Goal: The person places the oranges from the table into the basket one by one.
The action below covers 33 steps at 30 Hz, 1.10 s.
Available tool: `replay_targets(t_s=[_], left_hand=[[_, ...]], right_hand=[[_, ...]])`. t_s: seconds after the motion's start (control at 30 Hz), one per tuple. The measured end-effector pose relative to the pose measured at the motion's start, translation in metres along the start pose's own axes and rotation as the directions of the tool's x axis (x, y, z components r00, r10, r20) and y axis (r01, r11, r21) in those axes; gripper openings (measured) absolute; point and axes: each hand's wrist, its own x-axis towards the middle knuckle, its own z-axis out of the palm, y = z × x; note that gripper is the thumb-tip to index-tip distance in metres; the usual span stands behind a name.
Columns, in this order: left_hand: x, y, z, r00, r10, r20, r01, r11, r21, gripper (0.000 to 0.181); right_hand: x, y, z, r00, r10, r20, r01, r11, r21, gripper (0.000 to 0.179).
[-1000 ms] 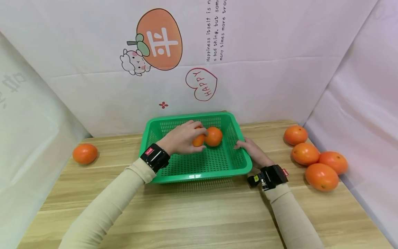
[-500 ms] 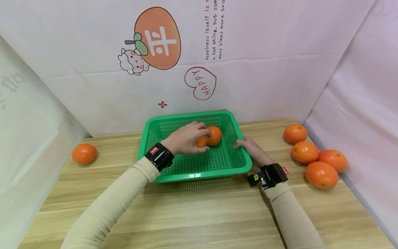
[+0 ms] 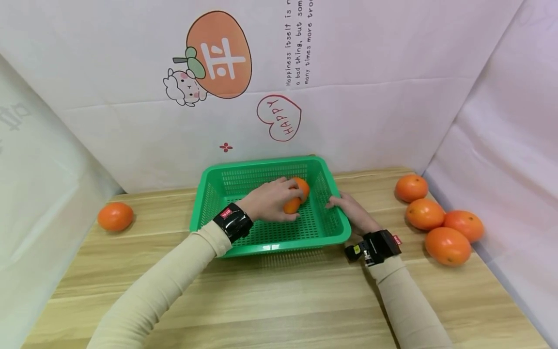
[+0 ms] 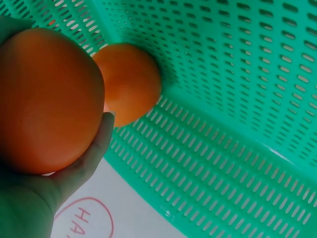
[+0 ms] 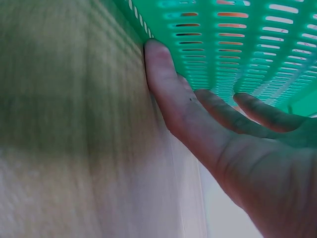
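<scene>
In the head view my left hand (image 3: 272,199) is inside the green plastic basket (image 3: 274,247), holding a smooth round orange fruit (image 3: 291,206). Close up in the left wrist view, thumb and fingers wrap this held fruit (image 4: 49,101). Just behind it, a second orange fruit (image 4: 130,82) rests in the basket's corner, partly hidden. My right hand (image 3: 355,212) grips the basket's right side, the thumb over the rim. From the right wrist view, its fingers (image 5: 161,69) lie against the slotted green wall from outside.
Several similar orange fruits (image 3: 448,246) lie grouped at the right of the wooden table (image 3: 296,300). One more fruit (image 3: 115,216) sits alone at the left. A printed white cloth (image 3: 357,126) hangs directly behind the basket, with cloth walls on both sides.
My left hand has moved right and slightly toward me with its fruit, which now overlaps the other fruit in the basket. My right hand keeps its grip on the basket.
</scene>
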Motion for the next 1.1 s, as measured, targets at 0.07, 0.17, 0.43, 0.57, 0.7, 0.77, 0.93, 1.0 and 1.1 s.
replay_targets(t_s=[0.07, 0.17, 0.43, 0.57, 0.7, 0.77, 0.93, 1.0, 1.1], left_hand=[[0.001, 0.002, 0.001, 1.0, 0.01, 0.007, -0.01, 1.0, 0.002, 0.038], [0.004, 0.005, 0.004, 1.0, 0.016, 0.017, -0.016, 1.0, 0.01, 0.038], [0.013, 0.015, 0.01, 0.998, 0.04, 0.039, -0.042, 0.998, 0.038, 0.042], [0.017, 0.018, 0.012, 0.998, 0.042, 0.049, -0.044, 0.998, 0.041, 0.042], [0.021, 0.019, 0.013, 0.997, 0.041, 0.062, -0.044, 0.998, 0.046, 0.042], [0.023, 0.02, 0.013, 0.996, 0.049, 0.07, -0.053, 0.997, 0.054, 0.042], [0.027, 0.022, 0.014, 0.992, 0.071, 0.105, -0.08, 0.993, 0.083, 0.045], [0.029, 0.023, 0.016, 0.99, 0.076, 0.121, -0.089, 0.991, 0.101, 0.046], [0.033, 0.024, 0.019, 0.986, 0.092, 0.139, -0.112, 0.984, 0.142, 0.047]], right_hand=[[0.0, 0.001, 0.0, 1.0, 0.005, -0.006, -0.005, 1.0, 0.002, 0.078], [0.0, 0.001, 0.0, 1.0, 0.001, -0.006, -0.001, 1.0, 0.003, 0.077], [0.0, 0.003, 0.0, 1.0, -0.011, -0.009, 0.011, 1.0, 0.009, 0.073], [0.0, 0.003, 0.0, 1.0, -0.007, -0.017, 0.007, 1.0, 0.014, 0.071], [0.0, 0.002, 0.0, 1.0, -0.003, -0.021, 0.003, 1.0, 0.011, 0.071], [0.0, 0.002, 0.0, 1.0, -0.003, -0.023, 0.003, 1.0, 0.004, 0.071], [-0.001, 0.001, -0.002, 1.0, 0.0, -0.02, 0.0, 1.0, -0.011, 0.07], [0.0, 0.001, -0.002, 1.0, 0.002, -0.017, -0.002, 1.0, -0.013, 0.069], [0.0, 0.002, -0.003, 1.0, 0.0, -0.015, 0.0, 1.0, -0.011, 0.068]])
